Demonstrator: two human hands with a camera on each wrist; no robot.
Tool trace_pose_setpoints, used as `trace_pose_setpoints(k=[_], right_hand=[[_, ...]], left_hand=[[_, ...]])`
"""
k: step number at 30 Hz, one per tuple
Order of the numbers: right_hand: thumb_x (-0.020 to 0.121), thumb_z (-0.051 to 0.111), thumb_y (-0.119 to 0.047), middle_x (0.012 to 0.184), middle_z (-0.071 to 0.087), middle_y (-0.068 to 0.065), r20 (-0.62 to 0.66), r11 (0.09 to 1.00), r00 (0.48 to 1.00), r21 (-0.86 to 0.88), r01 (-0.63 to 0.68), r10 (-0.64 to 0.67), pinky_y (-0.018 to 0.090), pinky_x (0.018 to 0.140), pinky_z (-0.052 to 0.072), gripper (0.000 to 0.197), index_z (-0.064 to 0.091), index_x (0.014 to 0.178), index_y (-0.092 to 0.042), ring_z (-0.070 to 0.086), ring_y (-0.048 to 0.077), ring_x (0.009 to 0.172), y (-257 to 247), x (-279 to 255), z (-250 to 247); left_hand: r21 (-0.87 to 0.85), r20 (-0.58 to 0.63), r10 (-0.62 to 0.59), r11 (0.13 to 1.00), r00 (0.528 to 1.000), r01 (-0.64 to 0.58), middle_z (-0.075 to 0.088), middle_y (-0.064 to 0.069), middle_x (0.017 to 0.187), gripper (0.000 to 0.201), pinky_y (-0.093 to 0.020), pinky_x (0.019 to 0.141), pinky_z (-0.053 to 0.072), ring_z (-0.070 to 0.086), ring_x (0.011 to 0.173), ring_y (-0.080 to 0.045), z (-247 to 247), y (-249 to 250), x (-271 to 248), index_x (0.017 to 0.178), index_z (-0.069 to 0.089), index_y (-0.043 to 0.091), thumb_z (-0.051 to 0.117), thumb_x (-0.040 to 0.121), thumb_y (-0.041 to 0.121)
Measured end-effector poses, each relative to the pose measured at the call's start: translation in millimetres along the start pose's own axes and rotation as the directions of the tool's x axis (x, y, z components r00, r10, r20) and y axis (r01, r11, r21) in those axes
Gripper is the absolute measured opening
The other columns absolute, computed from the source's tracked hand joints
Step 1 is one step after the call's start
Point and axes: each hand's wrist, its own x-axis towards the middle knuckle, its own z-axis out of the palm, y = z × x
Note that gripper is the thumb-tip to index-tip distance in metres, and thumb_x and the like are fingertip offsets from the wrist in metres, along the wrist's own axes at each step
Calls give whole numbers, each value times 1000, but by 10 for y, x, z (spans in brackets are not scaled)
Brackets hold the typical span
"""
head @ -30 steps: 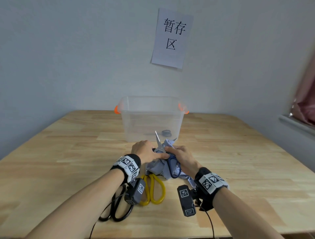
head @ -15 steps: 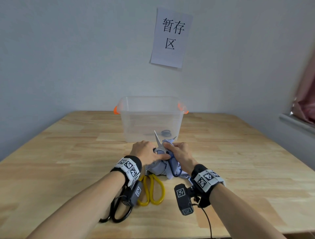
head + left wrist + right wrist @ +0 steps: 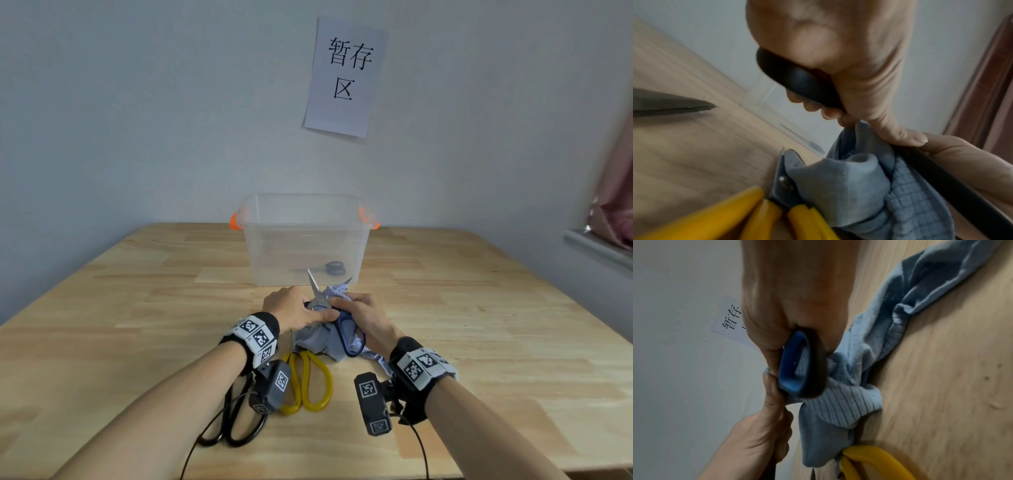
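Blue-and-black-handled scissors (image 3: 320,299) stand with their blades spread and pointing up, just in front of the bin. My left hand (image 3: 291,310) grips one black handle (image 3: 797,81), its thumb pressing a light blue cloth (image 3: 317,339). My right hand (image 3: 364,317) grips the blue-lined handle loop (image 3: 801,368), with the cloth (image 3: 859,386) bunched under it and trailing over the table. Cloth is wrapped around the scissors near the pivot. Both hands touch each other at the scissors.
A clear plastic bin (image 3: 305,202) with orange handles stands behind the hands, black scissors (image 3: 329,268) inside. Yellow-handled scissors (image 3: 308,383) and black-handled scissors (image 3: 236,421) lie on the wooden table (image 3: 137,308) under my wrists. A paper sign (image 3: 346,75) hangs on the wall.
My right hand has slid a little forward along the scissors toward the pivot. The left hand and the spread blades have hardly moved.
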Motion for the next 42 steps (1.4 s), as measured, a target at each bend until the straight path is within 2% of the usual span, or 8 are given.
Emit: trace_pose_setpoints(k=[7, 11, 16, 22, 26, 31, 37, 42], right_hand=[[88, 72, -16, 90, 74, 25, -138, 996, 988, -67, 56, -64, 44, 81, 59, 23, 75, 92, 7, 71, 31, 79, 20, 89, 48], [90, 70, -13, 86, 74, 22, -136, 994, 988, -87, 62, -73, 37, 73, 59, 20, 75, 89, 6, 70, 27, 73, 1, 99, 67], [93, 62, -1, 87, 73, 23, -17, 1000, 1000, -20, 16, -16, 33, 68, 60, 14, 72, 93, 9, 71, 26, 73, 17, 15, 17], [93, 63, -5, 92, 72, 27, 1, 1000, 1000, -18, -11, 11, 37, 73, 60, 19, 70, 98, 12, 70, 30, 77, -5, 7, -9], [91, 69, -15, 93, 70, 33, -108, 994, 993, -103, 33, -44, 51, 82, 56, 28, 71, 92, 13, 67, 35, 79, 4, 67, 16], [84, 77, -27, 89, 72, 28, -164, 986, 983, -152, 62, -87, 60, 84, 56, 30, 77, 84, 3, 68, 49, 91, 18, 81, 84], [95, 65, -17, 85, 73, 23, -16, 996, 999, -88, -30, 29, 36, 72, 61, 27, 73, 93, 8, 71, 27, 74, -1, 29, 32], [96, 63, -19, 89, 69, 26, 47, 993, 993, -54, -103, 106, 34, 72, 60, 33, 68, 100, 13, 69, 28, 75, -33, -4, -29]], left_hand=[[233, -103, 109, 969, 989, -83, 48, 6, 55, 70, -30, 52, 32, 48, 56, -15, -6, 49, -12, 52, 42, 21, 57, 64, 88], [179, -87, 70, 982, 994, -54, 47, 7, 54, 70, -29, 51, 29, 46, 55, -16, -17, 37, -1, 51, 40, 21, 59, 64, 87], [71, 0, 10, 997, 1000, -10, 36, 7, 49, 73, -30, 49, 20, 36, 48, -15, -5, -21, 10, 50, 31, 22, 60, 62, 87], [66, 1, 14, 998, 1000, -14, 36, 7, 48, 72, -29, 48, 20, 36, 47, -15, 7, 18, 5, 50, 32, 22, 59, 61, 88], [195, -72, 75, 979, 995, -60, 51, 7, 56, 70, -29, 51, 30, 49, 57, -15, -12, 70, -13, 53, 46, 22, 56, 62, 90], [252, -110, 102, 965, 989, -72, 50, 8, 60, 66, -30, 53, 30, 54, 66, -19, -7, 63, -23, 55, 46, 26, 55, 63, 91], [125, -59, 12, 992, 998, -5, 52, 7, 58, 68, -29, 50, 29, 51, 59, -17, -34, 24, -8, 51, 43, 23, 61, 61, 88], [124, -58, 18, 992, 998, -10, 53, 5, 56, 73, -29, 50, 31, 52, 56, -17, -26, 32, 16, 51, 42, 21, 59, 57, 91]])
